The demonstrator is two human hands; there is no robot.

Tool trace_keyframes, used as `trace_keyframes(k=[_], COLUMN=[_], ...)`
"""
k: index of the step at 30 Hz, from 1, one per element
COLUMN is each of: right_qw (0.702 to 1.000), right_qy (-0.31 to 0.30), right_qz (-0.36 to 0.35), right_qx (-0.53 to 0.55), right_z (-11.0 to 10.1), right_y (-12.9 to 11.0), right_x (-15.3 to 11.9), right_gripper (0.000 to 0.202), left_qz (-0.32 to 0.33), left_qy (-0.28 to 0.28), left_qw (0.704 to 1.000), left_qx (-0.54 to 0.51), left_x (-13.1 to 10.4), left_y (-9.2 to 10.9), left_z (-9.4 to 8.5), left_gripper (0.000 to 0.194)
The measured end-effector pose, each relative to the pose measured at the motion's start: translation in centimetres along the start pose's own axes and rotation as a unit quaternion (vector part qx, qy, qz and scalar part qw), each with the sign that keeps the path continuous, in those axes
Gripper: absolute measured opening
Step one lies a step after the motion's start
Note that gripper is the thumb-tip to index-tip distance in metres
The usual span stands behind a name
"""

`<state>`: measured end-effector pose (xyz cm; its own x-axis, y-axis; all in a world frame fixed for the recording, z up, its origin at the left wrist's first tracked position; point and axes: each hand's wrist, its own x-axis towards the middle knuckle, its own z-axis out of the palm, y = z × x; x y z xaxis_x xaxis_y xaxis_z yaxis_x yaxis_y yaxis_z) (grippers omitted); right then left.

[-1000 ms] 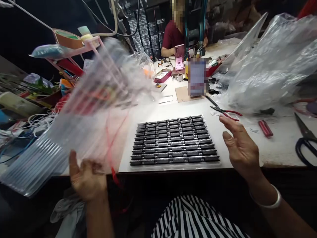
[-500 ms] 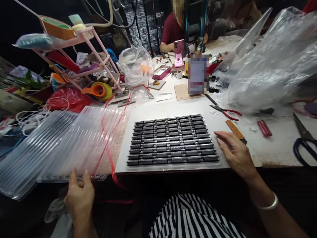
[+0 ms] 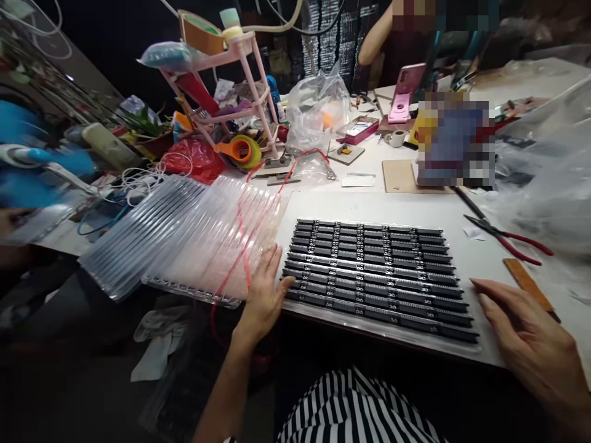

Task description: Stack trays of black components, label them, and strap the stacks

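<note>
A clear plastic tray (image 3: 369,325) lies on the white board, filled with rows of black toothed strips (image 3: 364,271). At its left end is my left hand (image 3: 264,294), thumb stretched toward the strips and fingers extended over the edge of the nearby ribbed sheets; I cannot tell whether it touches the tray. My right hand (image 3: 526,332) rests just past the tray's right end, fingers apart with nothing in them. To the left are stacked clear ribbed plastic trays (image 3: 203,246), crossed by a red ribbon (image 3: 244,246).
Red-handled pliers (image 3: 508,237) and an orange-brown strip (image 3: 526,283) lie at the right. A pink rack (image 3: 253,80) holding tape stands back left. A phone (image 3: 409,83) sits on a pink stand. Plastic bags (image 3: 549,166) crowd the right side. Another person sits across the table.
My left hand has moved right, from the front edge of the stacked trays to the filled tray's left end. The view has turned left. My right hand stays by the tray's right end.
</note>
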<state>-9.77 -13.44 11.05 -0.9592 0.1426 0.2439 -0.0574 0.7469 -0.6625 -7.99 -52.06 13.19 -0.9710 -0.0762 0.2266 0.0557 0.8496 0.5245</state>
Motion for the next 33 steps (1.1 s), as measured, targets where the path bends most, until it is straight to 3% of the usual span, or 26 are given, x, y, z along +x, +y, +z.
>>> trace_keyframes(k=[3, 8, 13, 16, 20, 25, 33], right_qw=[1.000, 0.999, 0.999, 0.999, 1.000, 0.998, 0.996], right_qy=[-0.003, 0.013, 0.011, 0.014, 0.021, 0.032, 0.024], right_qz=[-0.005, -0.039, -0.035, -0.031, -0.018, -0.049, -0.070], right_qx=[-0.009, -0.010, -0.010, -0.011, -0.002, 0.014, 0.043], right_z=[0.0, 0.3, 0.3, 0.3, 0.3, 0.6, 0.7], right_y=[-0.2, -0.2, -0.2, -0.1, -0.1, 0.0, 0.6], right_x=[0.0, 0.1, 0.1, -0.1, -0.2, -0.1, -0.1], right_gripper=[0.029, 0.028, 0.029, 0.029, 0.029, 0.031, 0.029], left_qz=[0.004, 0.016, -0.006, -0.007, -0.019, 0.004, 0.007], left_qy=[-0.097, -0.150, -0.124, -0.110, -0.142, -0.176, -0.112], left_qw=[0.995, 0.988, 0.991, 0.994, 0.990, 0.984, 0.992], left_qx=[0.012, 0.025, -0.041, -0.027, 0.009, 0.033, -0.061], left_x=[0.6, 0.5, 3.2, 6.5, 9.6, 9.7, 9.5], left_y=[0.2, 0.3, -0.2, -0.5, -0.5, -0.6, -1.6], left_z=[1.0, 1.1, 0.5, 1.3, 2.8, 3.3, 3.6], left_gripper=[0.078, 0.082, 0.073, 0.073, 0.077, 0.075, 0.075])
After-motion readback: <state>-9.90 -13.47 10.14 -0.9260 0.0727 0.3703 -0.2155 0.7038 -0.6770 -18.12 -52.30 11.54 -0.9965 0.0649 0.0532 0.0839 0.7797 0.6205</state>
